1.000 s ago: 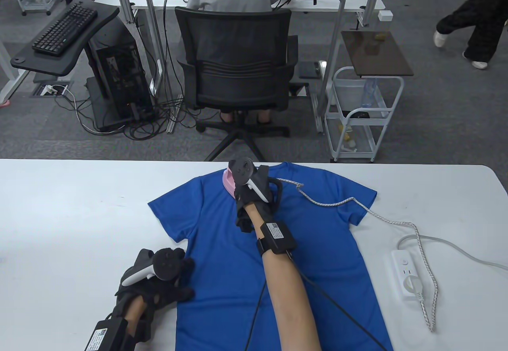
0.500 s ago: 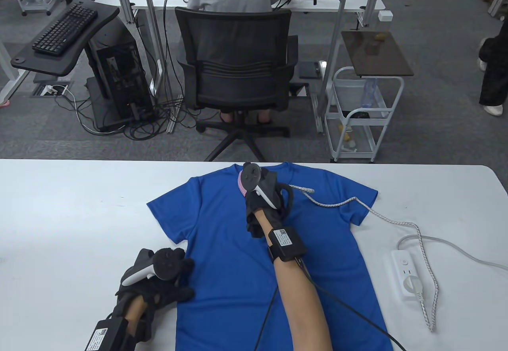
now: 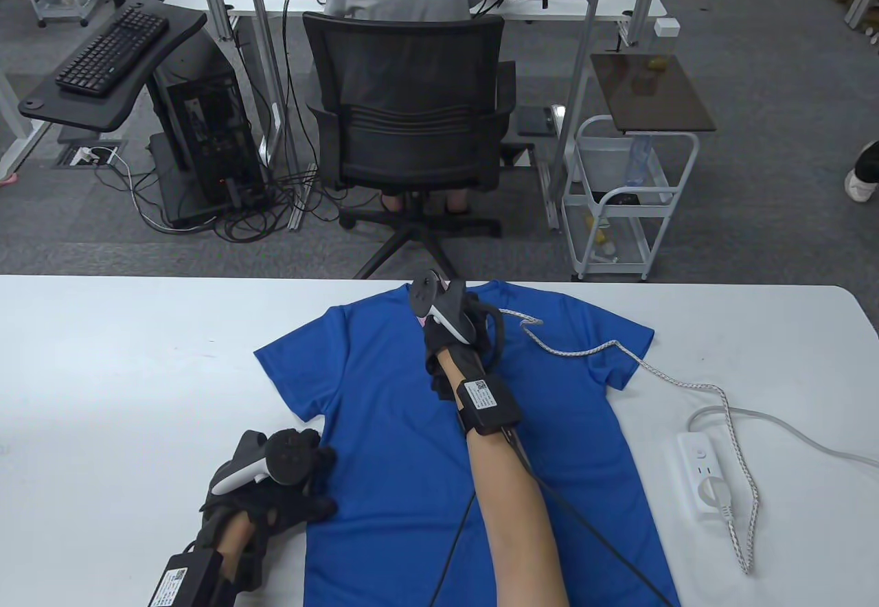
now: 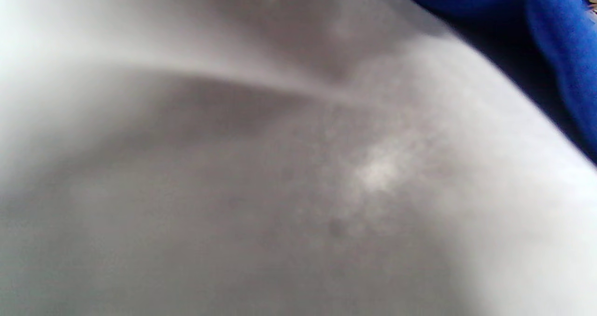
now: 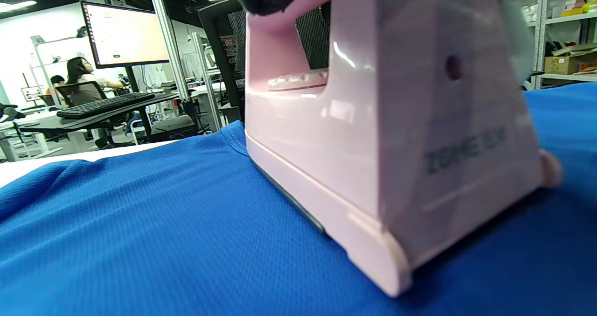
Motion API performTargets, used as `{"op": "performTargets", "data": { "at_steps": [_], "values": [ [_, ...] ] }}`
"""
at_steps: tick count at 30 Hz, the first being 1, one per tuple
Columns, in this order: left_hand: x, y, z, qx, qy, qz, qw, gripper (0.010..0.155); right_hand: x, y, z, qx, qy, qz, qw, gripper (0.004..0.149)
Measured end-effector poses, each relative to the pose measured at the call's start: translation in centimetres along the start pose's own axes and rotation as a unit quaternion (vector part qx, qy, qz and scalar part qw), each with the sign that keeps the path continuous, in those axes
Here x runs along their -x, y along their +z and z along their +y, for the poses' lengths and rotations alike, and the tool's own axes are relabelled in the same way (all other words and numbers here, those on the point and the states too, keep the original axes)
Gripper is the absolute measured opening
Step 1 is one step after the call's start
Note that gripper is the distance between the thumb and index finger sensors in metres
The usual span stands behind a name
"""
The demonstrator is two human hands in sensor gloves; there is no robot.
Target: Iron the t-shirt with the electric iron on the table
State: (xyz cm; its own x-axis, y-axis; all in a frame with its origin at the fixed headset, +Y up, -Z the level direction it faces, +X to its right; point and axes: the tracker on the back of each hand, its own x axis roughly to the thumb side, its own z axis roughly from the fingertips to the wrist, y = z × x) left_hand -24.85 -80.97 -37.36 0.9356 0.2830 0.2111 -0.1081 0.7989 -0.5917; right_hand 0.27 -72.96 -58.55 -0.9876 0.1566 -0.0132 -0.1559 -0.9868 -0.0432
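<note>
T-shirt (image 3: 439,428), blue, lies flat at the lower centre of the table (image 3: 123,373) in the table view. The pink iron (image 5: 373,134) sits sole-down near its collar, at the upper centre of the shirt; the right hand (image 3: 457,336) grips its handle, fingers wrapped round it. The left hand (image 3: 275,490) rests on the shirt's lower-left edge, its fingers spread flat. The braided cord (image 3: 687,387) runs right to a power strip (image 3: 707,473).

floor: grey carpet (image 3: 755,174) | black mesh chair (image 3: 405,95), occupied | white desk (image 3: 584,6) | wire cart (image 3: 628,202) | keyboard (image 3: 110,51)
</note>
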Motion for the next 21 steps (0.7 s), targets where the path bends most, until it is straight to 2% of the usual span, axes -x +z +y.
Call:
{"op": "performTargets", "data": {
  "at_steps": [12, 16, 21],
  "values": [
    [0.0, 0.0, 0.0, 0.000, 0.000, 0.000, 1.000, 0.081, 4.0, 3.8, -1.1, -0.007, 0.055, -0.014, 0.998, 0.060],
    [0.0, 0.0, 0.0, 0.000, 0.000, 0.000, 1.000, 0.081, 3.9, 3.9, -1.1, -0.005, 0.063, -0.010, 0.998, 0.060],
    [0.0, 0.0, 0.0, 0.000, 0.000, 0.000, 1.000, 0.081, 3.5, 2.7, -1.0, 0.003, 0.077, 0.013, 0.997, 0.060]
  ]
}}
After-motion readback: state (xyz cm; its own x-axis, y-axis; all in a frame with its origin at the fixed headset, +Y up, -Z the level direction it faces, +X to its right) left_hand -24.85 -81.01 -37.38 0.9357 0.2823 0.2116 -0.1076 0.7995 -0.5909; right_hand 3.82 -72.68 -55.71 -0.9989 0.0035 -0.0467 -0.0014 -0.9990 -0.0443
